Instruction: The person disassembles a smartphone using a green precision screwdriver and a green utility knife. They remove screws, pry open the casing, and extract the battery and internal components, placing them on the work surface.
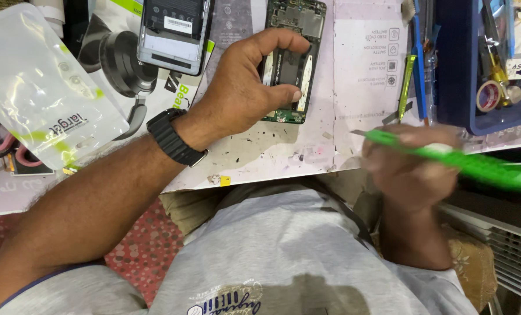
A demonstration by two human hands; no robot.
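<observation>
My left hand [246, 84], with a black watch on its wrist, grips the lower part of an opened phone [292, 35] lying on the worktable, green circuit boards exposed. Thumb and fingers pinch its sides. My right hand [409, 169], blurred by motion, holds a green-and-white tool [476, 166] with a thin metal tip pointing left. It hovers at the table's near edge, to the right of the phone and apart from it.
A grey phone back cover [173, 32] lies beside a black earphone [123, 58]. A clear plastic pouch [39, 87] rests at the left. A blue tray [476, 64] with tape rolls and tools stands at the right, with tweezers [409, 81] next to it.
</observation>
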